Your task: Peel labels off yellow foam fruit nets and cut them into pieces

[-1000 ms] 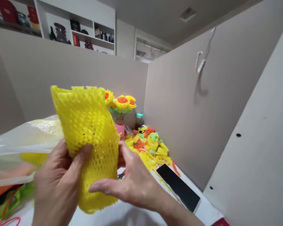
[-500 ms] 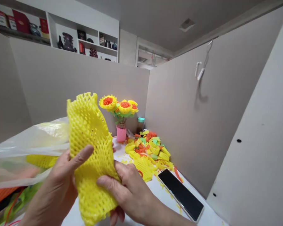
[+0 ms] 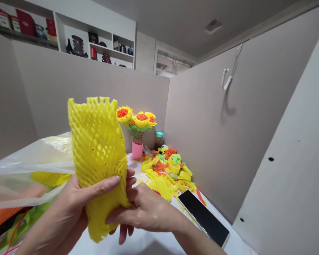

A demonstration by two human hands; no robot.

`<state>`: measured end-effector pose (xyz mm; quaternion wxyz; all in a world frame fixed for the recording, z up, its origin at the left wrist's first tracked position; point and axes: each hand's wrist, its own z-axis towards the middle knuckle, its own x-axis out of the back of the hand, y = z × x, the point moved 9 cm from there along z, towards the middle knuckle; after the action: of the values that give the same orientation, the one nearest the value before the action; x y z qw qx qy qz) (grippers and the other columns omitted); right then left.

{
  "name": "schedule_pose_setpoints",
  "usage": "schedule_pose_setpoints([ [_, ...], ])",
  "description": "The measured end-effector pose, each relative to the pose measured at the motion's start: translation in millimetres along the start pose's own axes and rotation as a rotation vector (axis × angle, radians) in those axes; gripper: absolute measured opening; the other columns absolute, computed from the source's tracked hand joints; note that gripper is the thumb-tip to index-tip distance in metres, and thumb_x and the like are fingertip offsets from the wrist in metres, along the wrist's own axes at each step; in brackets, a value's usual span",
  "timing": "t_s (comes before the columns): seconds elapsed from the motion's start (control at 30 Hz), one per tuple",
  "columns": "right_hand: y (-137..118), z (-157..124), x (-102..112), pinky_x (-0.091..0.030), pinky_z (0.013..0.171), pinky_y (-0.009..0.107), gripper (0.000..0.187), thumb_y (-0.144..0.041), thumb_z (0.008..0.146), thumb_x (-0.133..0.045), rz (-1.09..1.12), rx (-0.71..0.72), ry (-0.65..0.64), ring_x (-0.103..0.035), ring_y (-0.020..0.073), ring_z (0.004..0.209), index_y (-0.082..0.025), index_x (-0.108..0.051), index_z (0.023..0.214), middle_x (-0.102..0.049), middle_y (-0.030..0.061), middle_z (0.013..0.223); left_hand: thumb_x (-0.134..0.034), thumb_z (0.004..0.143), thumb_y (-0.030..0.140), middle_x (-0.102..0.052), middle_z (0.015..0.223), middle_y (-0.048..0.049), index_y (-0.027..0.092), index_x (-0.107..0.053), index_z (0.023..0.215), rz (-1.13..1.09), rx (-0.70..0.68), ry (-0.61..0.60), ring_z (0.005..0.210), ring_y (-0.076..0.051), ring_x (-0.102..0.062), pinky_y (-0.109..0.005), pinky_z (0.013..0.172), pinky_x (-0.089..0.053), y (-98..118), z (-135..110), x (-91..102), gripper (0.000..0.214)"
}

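A yellow foam mesh sleeve (image 3: 97, 141) stands nearly upright in front of me, its open end with a jagged rim at the top. My left hand (image 3: 79, 198) is wrapped round its lower half, thumb across the front and fingertips showing past the right side. Lower down, my right hand (image 3: 146, 210) pinches the sleeve's right edge, with the thumb on the front and the other fingers behind. The sleeve's back is hidden from me.
Foam sunflowers (image 3: 141, 119) stand in a pink vase (image 3: 137, 149) at the back. Yellow, orange and green foam scraps (image 3: 170, 166) are heaped by the right partition. A phone (image 3: 204, 217) lies at the right. A clear plastic bag (image 3: 29, 156) with foam pieces lies at the left.
The foam sleeve has straightened and turned its face more toward me, its top shifting up and left. My left thumb has moved right across it, and my right hand has gone slightly lower.
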<state>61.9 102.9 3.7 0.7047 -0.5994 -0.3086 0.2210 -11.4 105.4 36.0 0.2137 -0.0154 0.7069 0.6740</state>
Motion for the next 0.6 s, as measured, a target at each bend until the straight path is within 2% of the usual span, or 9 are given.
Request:
schedule_pose_setpoints([
  [0.1,-2.2,-1.7,2.4,-0.048,0.049,0.014,0.013,-0.031,0.083,-0.070,-0.145,0.012,0.005,-0.061,0.0065,0.051,-0.019,-0.066,0.087,-0.065,-0.0016,0.077,-0.092,0.060,0.033,-0.081,0.081,-0.0134,0.018,-0.080,0.090,-0.008,-0.060,0.119,0.066,-0.033,-0.075,-0.041,0.046,-0.065,6.7,-3.3,4.2,0.036],
  [0.17,-8.2,-4.5,7.5,-0.049,0.053,0.016,0.018,-0.028,0.079,-0.076,-0.348,0.036,0.022,-0.063,0.0090,0.057,-0.020,-0.066,0.092,-0.065,-0.0030,0.077,-0.093,0.059,0.034,-0.081,0.082,-0.0101,0.018,-0.079,0.088,0.003,-0.094,0.160,0.072,-0.029,-0.075,-0.032,0.054,-0.065,10.8,-5.2,5.2,0.036],
  [0.23,-13.7,-9.1,19.3,-0.048,0.058,0.018,0.024,-0.029,0.078,-0.080,-0.602,0.050,0.082,-0.064,0.0112,0.064,-0.022,-0.066,0.097,-0.067,-0.0040,0.078,-0.093,0.058,0.037,-0.080,0.080,-0.0063,0.020,-0.078,0.088,0.019,-0.103,0.160,0.072,-0.025,-0.073,-0.028,0.059,-0.065,12.9,-5.9,5.4,0.037],
  [0.33,-7.7,-20.5,46.7,-0.048,0.068,0.021,0.018,-0.032,0.092,-0.067,-0.817,-0.007,0.190,-0.066,0.0132,0.076,-0.023,-0.065,0.108,-0.072,-0.0016,0.089,-0.094,0.056,0.040,-0.076,0.074,-0.0029,0.021,-0.077,0.089,0.028,-0.104,0.144,0.069,-0.022,-0.069,-0.027,0.056,-0.063,14.8,-6.2,8.6,0.041],
  [0.47,32.5,-44.0,84.0,-0.045,0.072,0.030,0.016,-0.033,0.095,-0.063,-1.026,-0.198,0.304,-0.062,0.0192,0.082,-0.017,-0.066,0.097,-0.070,0.0053,0.089,-0.091,0.061,0.037,-0.075,0.074,-0.0024,0.022,-0.076,0.092,0.042,-0.110,0.130,0.068,-0.020,-0.068,-0.024,0.052,-0.059,17.5,-8.3,12.7,0.038],
  [0.53,62.4,-55.1,91.0,-0.048,0.073,0.032,0.016,-0.031,0.094,-0.065,-1.117,-0.298,0.282,-0.062,0.0188,0.080,-0.015,-0.066,0.092,-0.068,0.0055,0.089,-0.091,0.062,0.036,-0.077,0.074,-0.0029,0.021,-0.076,0.094,0.041,-0.112,0.118,0.067,-0.021,-0.068,-0.024,0.051,-0.059,18.7,-10.0,11.3,0.038],
  [0.6,89.8,-63.4,90.2,-0.053,0.079,0.036,0.019,-0.034,0.095,-0.065,-1.191,-0.356,0.241,-0.064,0.0183,0.085,-0.015,-0.066,0.097,-0.067,0.0038,0.095,-0.091,0.062,0.034,-0.078,0.075,-0.0025,0.021,-0.076,0.096,0.032,-0.109,0.107,0.068,-0.021,-0.070,-0.024,0.052,-0.060,19.3,-11.3,9.0,0.039],
])
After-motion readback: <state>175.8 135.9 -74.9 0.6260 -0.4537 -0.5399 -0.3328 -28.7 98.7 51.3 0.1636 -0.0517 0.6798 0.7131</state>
